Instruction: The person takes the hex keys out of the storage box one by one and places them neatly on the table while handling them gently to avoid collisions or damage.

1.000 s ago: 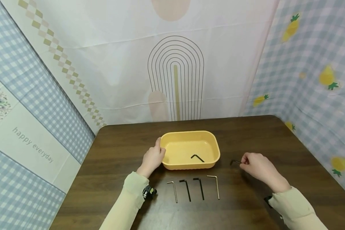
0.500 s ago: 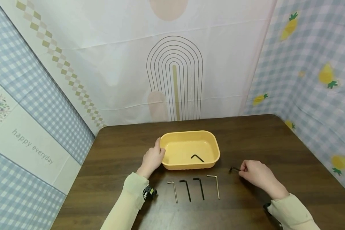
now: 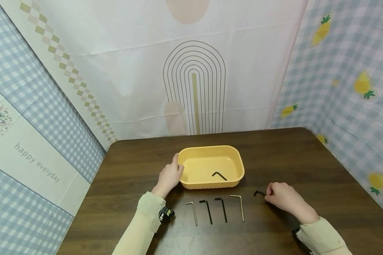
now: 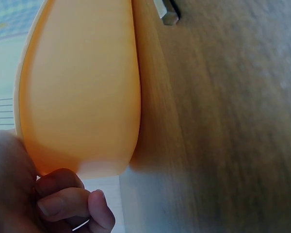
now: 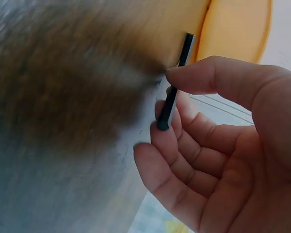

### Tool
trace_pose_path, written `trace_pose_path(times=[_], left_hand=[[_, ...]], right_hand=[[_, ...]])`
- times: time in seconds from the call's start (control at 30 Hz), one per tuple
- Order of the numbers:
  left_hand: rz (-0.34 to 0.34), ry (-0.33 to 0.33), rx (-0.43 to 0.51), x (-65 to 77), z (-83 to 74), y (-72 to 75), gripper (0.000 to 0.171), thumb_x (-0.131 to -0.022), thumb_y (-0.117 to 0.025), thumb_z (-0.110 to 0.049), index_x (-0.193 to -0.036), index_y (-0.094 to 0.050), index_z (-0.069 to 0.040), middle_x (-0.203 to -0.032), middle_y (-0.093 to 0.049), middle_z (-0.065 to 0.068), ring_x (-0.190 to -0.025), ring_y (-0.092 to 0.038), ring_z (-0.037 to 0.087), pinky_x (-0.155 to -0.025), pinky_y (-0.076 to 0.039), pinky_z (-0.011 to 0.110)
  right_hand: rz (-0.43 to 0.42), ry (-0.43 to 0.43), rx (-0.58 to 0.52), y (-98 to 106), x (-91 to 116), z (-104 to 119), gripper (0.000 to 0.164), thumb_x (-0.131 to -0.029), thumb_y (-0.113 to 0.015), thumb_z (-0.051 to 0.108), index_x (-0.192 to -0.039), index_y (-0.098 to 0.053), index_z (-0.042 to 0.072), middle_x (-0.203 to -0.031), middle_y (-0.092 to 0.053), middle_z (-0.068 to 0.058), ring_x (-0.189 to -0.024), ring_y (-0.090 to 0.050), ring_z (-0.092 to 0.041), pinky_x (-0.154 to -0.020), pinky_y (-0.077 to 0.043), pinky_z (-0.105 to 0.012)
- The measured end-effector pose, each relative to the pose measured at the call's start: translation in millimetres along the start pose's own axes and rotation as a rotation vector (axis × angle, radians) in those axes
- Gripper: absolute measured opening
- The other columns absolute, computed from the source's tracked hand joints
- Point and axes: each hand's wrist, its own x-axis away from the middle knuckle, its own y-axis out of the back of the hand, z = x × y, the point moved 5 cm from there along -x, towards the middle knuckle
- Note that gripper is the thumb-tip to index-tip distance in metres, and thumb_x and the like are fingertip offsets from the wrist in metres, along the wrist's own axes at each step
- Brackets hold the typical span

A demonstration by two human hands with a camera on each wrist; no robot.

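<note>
My left hand [image 3: 170, 176] grips the left end of a yellow plastic tray [image 3: 207, 185]; in the left wrist view its fingers [image 4: 68, 201] curl beside the tray's end wall. Inside the tray lies a black hex key [image 3: 221, 176]. To the right of the tray, low over the table, my right hand [image 3: 284, 199] pinches another black hex key [image 3: 259, 193], its bent end pointing left. The right wrist view shows the thumb [image 5: 199, 77] pressing that hex key [image 5: 186, 48] against the fingers.
In front of the tray several hex keys lie in a row: a silver one [image 3: 194, 214], two black ones [image 3: 209, 213] [image 3: 223, 211] and a brassy one [image 3: 241, 209]. They rest on a dark wooden table [image 3: 131, 156], with patterned cloth [image 3: 137, 88] hanging behind and at the sides.
My right hand has moved toward the near edge of the table with the black hex key in its fingers. The left hand and the tray have stayed in place.
</note>
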Motion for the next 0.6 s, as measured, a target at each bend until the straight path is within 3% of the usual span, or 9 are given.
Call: trace_pose_path(times=[0.6], left_hand=[[0.006,0.003,0.010,-0.1,-0.7,-0.5,0.058,-0.102,-0.046,-0.021,-0.155,-0.032,-0.002,-0.060,-0.050,0.005,-0.048,-0.047,0.019,-0.046,-0.036,0.033]], right_hand=[[0.047,-0.002,-0.094,-5.0,1.5,5.4,0.012,-0.083,-0.074,0.009,-0.089,-0.064,0.008,-0.071,-0.056,0.001,-0.062,-0.050,-0.015,-0.061,-0.043,-0.034]])
